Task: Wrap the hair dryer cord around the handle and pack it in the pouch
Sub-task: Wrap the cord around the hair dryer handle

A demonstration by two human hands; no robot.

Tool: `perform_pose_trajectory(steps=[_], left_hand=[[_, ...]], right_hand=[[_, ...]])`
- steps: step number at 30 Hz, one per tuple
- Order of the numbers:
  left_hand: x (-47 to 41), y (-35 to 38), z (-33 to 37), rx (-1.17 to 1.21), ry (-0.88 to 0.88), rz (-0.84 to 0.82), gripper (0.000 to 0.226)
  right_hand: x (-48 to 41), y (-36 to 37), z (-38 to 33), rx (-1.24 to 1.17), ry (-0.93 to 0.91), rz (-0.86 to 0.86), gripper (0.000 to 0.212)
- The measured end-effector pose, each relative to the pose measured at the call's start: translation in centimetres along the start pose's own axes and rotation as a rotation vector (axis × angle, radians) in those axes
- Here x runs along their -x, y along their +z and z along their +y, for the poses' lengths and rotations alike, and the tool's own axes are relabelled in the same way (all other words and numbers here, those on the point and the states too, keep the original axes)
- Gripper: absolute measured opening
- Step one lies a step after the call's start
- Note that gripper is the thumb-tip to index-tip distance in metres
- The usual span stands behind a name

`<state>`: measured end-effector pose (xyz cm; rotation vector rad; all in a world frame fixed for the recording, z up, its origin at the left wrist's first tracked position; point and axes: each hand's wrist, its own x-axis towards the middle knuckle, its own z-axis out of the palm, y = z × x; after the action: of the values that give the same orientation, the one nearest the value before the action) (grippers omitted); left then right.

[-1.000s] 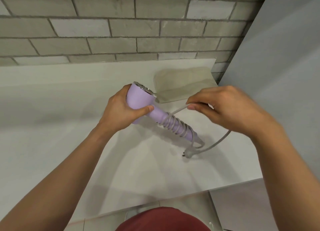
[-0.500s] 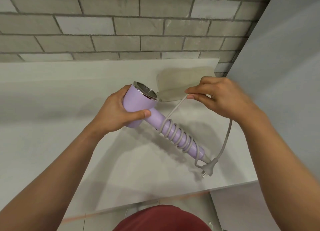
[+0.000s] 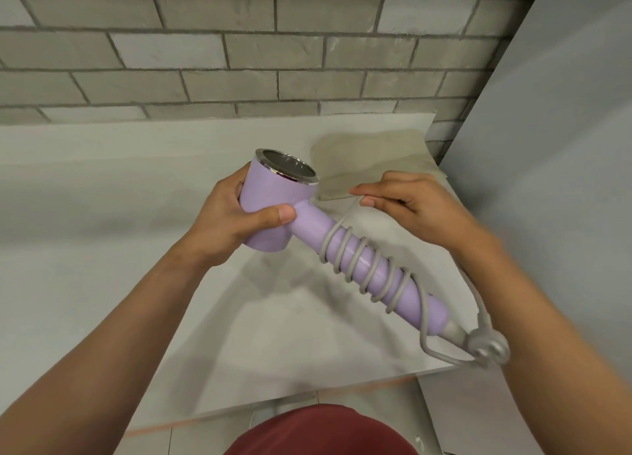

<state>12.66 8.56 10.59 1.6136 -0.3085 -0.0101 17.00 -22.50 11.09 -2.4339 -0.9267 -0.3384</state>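
**Centre of frame.** The left hand (image 3: pixel 232 225) is wrapped around the barrel of a lilac plastic hair dryer (image 3: pixel 273 198), held above a pale grey countertop (image 3: pixel 102 215). The right hand (image 3: pixel 413 208) pinches the grey rubber cord (image 3: pixel 332 242) just above the uppermost of several loose coils on the cylindrical handle (image 3: pixel 314 224). The grey plug (image 3: pixel 489 348) dangles at lower right. A flat beige fabric pouch (image 3: pixel 376 157) lies at upper right. Step in hand: wrapping, judged nearly complete. The next move calls for winding in the remaining slack.

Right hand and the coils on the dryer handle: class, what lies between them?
Head view: a free stretch of grey cord runs from the right hand to the top coil on the handle.
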Motion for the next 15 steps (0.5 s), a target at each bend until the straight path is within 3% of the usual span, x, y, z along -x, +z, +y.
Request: perform_pose_trajectory(steps=[5, 10, 15], left_hand=[[-0.4, 0.2, 0.3, 0.048, -0.006, -0.037, 0.044], [-0.5, 0.4, -0.1, 0.117, -0.041, -0.021, 0.069], [-0.8, 0.9, 0.3, 0.145, -0.026, 0.031, 0.053]], right_hand=[[1.2, 1.7, -0.4, -0.014, -0.023, 0.078, 0.036], [2.0, 2.9, -0.4, 0.021, -0.006, 0.124, 0.038], [2.3, 3.2, -0.8, -0.037, 0.04, 0.101, 0.038]])
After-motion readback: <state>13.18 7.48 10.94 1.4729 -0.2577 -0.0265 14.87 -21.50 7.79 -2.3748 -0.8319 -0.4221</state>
